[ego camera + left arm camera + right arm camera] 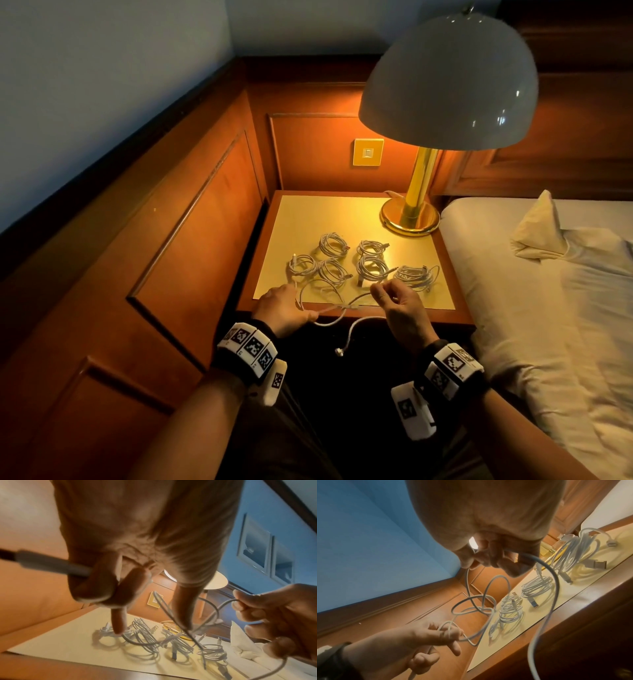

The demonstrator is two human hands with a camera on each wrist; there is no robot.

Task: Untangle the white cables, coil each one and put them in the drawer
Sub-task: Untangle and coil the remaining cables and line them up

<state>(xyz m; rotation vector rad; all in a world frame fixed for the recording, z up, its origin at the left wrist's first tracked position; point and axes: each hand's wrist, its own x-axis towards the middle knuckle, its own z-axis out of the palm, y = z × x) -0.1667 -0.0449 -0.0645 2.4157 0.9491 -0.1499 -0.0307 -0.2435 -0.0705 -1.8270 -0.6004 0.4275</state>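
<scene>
Several coiled white cables (371, 265) lie in two rows on the nightstand (349, 216), also seen as coils (142, 639) and coils (536, 588). One loose white cable (322, 294) hangs knotted between both hands at the front edge. My left hand (284, 308) grips one stretch of it in curled fingers (96, 582). My right hand (394, 301) pinches another stretch, fingers (488, 555) curled round it. The knot (481, 608) hangs between the hands. One plug end (340, 351) dangles below the table edge.
A brass lamp (411, 212) with a white dome shade stands at the back right of the nightstand. A bed (548, 291) with pale sheets lies to the right. Wood panelling (191, 212) closes the left and back. No drawer shows.
</scene>
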